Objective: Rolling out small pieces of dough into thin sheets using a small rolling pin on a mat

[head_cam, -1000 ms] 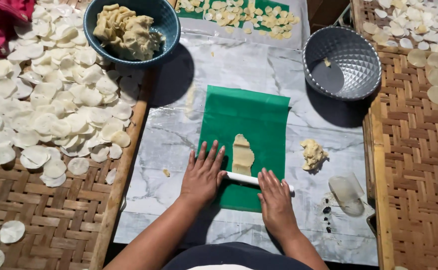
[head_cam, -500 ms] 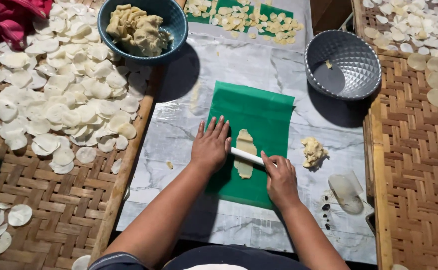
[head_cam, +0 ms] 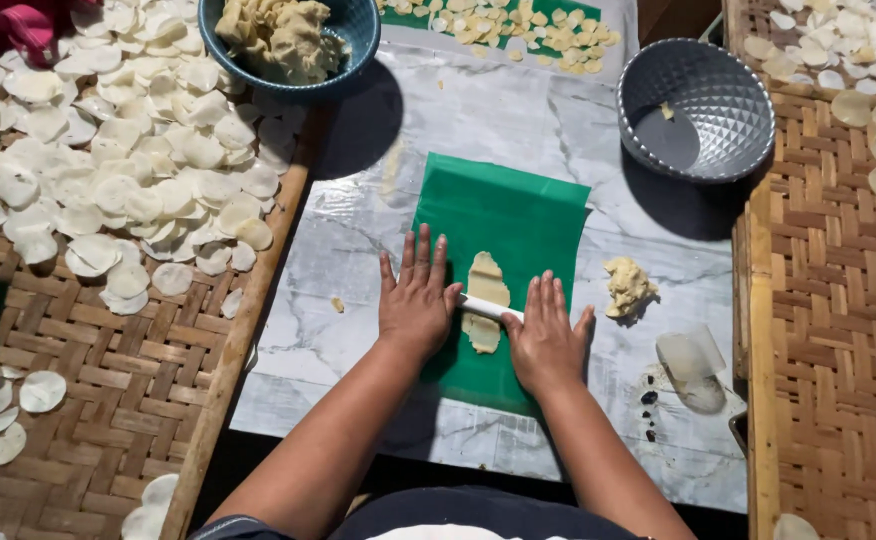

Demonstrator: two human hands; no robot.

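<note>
A mat point(head_cam: 518, 215) lies in the middle of a table point(head_cam: 358, 260). On the mat lies a strip of dough point(head_cam: 485, 295), with a rolling pin point(head_cam: 488, 308) across it. The person's left hand point(head_cam: 416, 300) rests on the pin's left end, the right hand point(head_cam: 546, 338) on its right end. Just right of the mat sits a lump of dough point(head_cam: 626, 285), and nearer the person, a scraper point(head_cam: 693, 362). Behind the mat to the right stands a metal bowl point(head_cam: 696, 108); behind to the left, a bowl of dough point(head_cam: 288, 40). Left of the table, a woven tray point(head_cam: 78, 380) holds many flat discs point(head_cam: 108, 150). Another woven tray point(head_cam: 828, 300) lies at the right.
</note>
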